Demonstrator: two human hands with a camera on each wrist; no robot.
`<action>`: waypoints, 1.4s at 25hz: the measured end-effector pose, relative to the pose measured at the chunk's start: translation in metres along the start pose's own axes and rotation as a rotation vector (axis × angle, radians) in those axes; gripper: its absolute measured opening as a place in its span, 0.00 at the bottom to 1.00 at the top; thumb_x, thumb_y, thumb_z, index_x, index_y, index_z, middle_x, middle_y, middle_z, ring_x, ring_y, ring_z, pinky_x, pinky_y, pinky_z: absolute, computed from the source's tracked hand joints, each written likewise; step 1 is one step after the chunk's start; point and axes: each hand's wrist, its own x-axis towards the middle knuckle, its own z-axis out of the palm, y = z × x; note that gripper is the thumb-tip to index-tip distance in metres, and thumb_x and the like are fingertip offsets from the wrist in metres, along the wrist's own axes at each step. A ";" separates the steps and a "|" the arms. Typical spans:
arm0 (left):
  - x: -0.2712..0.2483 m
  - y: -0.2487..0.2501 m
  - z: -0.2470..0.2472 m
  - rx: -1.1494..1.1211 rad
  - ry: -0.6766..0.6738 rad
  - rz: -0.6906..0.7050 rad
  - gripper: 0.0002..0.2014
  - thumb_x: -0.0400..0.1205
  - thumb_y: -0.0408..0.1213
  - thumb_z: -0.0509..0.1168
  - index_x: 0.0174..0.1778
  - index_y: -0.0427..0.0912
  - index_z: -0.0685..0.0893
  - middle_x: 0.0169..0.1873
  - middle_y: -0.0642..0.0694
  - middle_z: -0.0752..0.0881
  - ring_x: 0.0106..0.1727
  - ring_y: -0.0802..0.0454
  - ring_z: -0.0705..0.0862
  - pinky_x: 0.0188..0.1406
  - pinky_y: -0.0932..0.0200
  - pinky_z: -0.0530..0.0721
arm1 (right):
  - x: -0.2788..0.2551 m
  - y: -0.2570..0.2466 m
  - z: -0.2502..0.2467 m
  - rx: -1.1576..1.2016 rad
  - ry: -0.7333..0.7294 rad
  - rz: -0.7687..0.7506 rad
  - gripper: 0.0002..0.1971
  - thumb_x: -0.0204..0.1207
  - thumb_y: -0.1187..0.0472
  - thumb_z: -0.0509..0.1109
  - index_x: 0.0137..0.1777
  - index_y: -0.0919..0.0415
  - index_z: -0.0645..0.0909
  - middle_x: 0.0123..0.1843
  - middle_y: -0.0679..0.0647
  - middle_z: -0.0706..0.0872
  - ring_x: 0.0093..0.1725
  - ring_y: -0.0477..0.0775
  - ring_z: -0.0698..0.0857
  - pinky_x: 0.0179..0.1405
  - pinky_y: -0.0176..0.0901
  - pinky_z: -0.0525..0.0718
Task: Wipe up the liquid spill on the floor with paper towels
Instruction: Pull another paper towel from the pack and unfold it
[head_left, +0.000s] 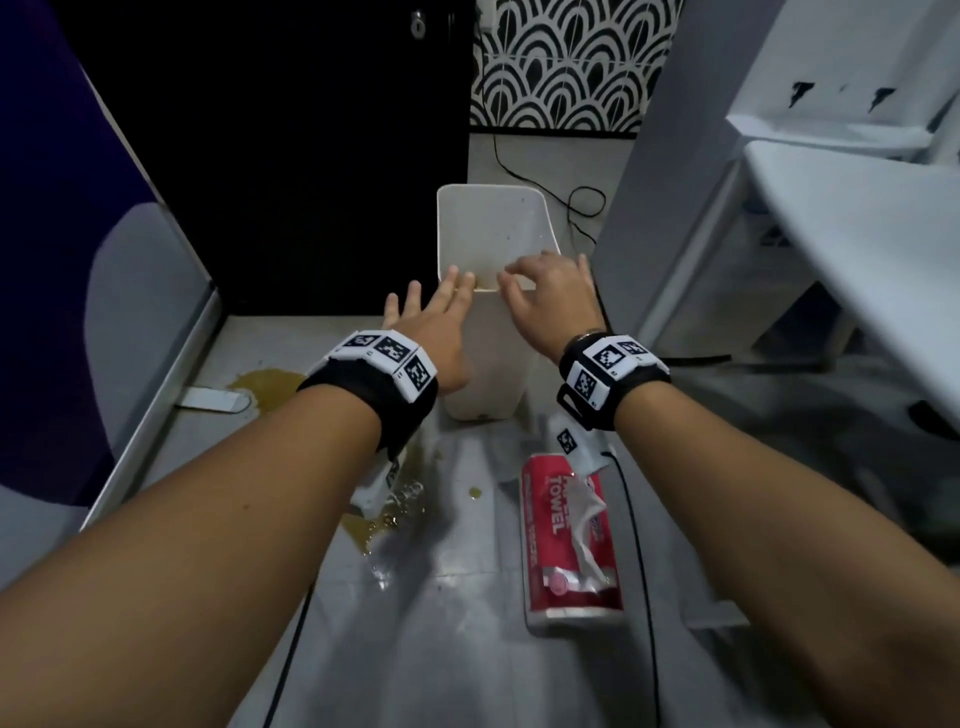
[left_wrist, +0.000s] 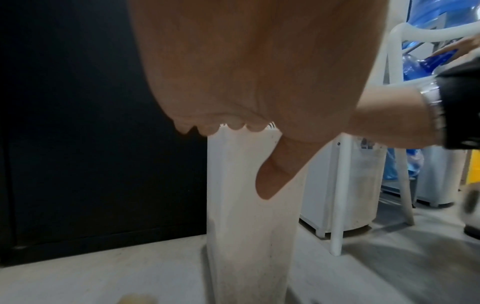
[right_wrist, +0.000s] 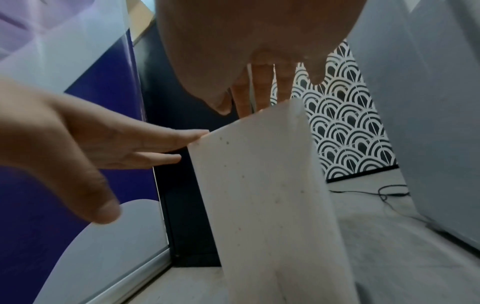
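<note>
A yellow spill (head_left: 270, 388) lies on the grey floor at the left, with more yellow liquid (head_left: 387, 512) under my left forearm. A red paper towel pack (head_left: 566, 540) lies on the floor to the right, a torn sheet sticking out of it. A tall white bin (head_left: 493, 234) stands ahead. My left hand (head_left: 436, 293) is open, its straight fingers touching the bin's near left corner (right_wrist: 205, 133). My right hand (head_left: 540, 283) hovers over the near rim with loose fingers (right_wrist: 262, 82) and holds nothing. A yellowish patch shows inside the bin.
A black cabinet (head_left: 270, 156) stands behind the bin and a purple-and-white panel (head_left: 62, 260) at the left. White chair legs (left_wrist: 337, 195) and a grey unit (head_left: 675, 182) stand at the right. A black cable (head_left: 582, 208) runs along the floor. A white strip (head_left: 213, 400) lies beside the spill.
</note>
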 end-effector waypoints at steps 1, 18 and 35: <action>-0.002 0.000 0.005 0.010 0.045 -0.004 0.52 0.74 0.37 0.65 0.85 0.53 0.33 0.85 0.53 0.33 0.86 0.39 0.37 0.84 0.37 0.39 | -0.013 0.007 -0.007 0.053 0.081 -0.041 0.14 0.81 0.50 0.65 0.53 0.57 0.89 0.53 0.52 0.90 0.59 0.58 0.84 0.71 0.64 0.74; -0.099 0.102 0.244 -0.460 -0.337 -0.060 0.68 0.51 0.75 0.70 0.82 0.64 0.39 0.49 0.50 0.88 0.42 0.46 0.88 0.48 0.47 0.88 | -0.199 0.053 -0.018 -0.034 -0.756 0.645 0.13 0.80 0.52 0.64 0.58 0.55 0.84 0.51 0.54 0.91 0.47 0.55 0.90 0.51 0.52 0.90; -0.069 0.110 0.239 -0.519 -0.260 -0.035 0.65 0.62 0.57 0.75 0.78 0.70 0.26 0.85 0.46 0.41 0.66 0.32 0.80 0.65 0.40 0.81 | -0.212 0.035 0.007 -0.265 -0.538 0.470 0.23 0.88 0.48 0.52 0.79 0.55 0.69 0.52 0.61 0.89 0.52 0.66 0.88 0.41 0.48 0.75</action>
